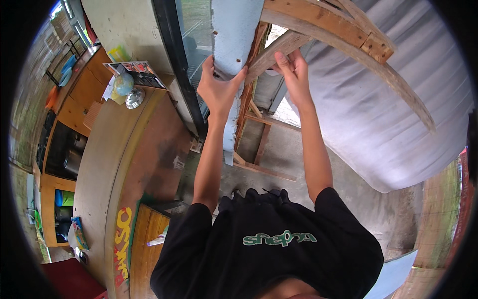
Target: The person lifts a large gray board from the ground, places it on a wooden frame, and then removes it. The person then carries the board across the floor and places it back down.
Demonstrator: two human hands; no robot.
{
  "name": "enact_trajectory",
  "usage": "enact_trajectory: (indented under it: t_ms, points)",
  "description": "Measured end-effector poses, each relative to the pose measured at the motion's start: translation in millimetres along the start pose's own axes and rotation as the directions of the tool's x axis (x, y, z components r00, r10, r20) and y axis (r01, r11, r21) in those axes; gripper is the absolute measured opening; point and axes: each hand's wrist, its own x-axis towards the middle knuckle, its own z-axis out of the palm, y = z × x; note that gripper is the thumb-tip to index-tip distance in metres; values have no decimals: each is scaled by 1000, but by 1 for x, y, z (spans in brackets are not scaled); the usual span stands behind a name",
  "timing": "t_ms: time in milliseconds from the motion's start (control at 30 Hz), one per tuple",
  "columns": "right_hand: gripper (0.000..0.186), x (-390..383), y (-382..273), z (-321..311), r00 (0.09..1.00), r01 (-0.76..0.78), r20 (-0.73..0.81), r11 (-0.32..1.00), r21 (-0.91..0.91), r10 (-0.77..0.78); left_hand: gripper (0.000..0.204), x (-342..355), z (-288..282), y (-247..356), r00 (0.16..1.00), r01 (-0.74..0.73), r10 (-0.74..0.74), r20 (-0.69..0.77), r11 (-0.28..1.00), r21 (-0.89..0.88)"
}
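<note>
Both my arms reach up and away from me to a wooden frame faced with a narrow light-blue panel [237, 30]. My left hand [219, 92] clasps the panel, thumb and fingers spread to either side of it; part of the grip is hidden. My right hand [295, 77] holds a short wooden brace [271, 54], with the thumb on its near face and the other fingers partly hidden behind. The brace slants from the panel's edge up to a longer weathered wooden beam [343, 47], which looks bowed in this view.
A long counter [107, 144] stands on my left, with a small globe [123, 83] and a silver round-based object [135, 97] on it. White draped fabric [363, 114] hangs on the right. Wooden framing [264, 170] lies low above the concrete floor [343, 199]. A window [195, 30] is beside the panel.
</note>
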Motion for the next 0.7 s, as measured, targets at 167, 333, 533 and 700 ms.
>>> enact_trajectory:
  t_ms: [167,333,533,700]
  points:
    - [55,-8,20,3,996,53,-64,976,-210,-68,75,-2,20,-29,981,-177,175,-80,984,-19]
    - [52,-15,18,7,998,27,-55,981,-193,-38,81,-6,36,-43,960,-252,241,-139,966,-64]
    - [44,-15,22,-11,988,76,-118,980,-184,-99,84,-14,53,-43,922,-358,345,-175,932,-48]
    - [40,-11,19,-14,982,81,-157,985,-155,-105,85,-14,63,-42,929,-345,327,-173,935,-82]
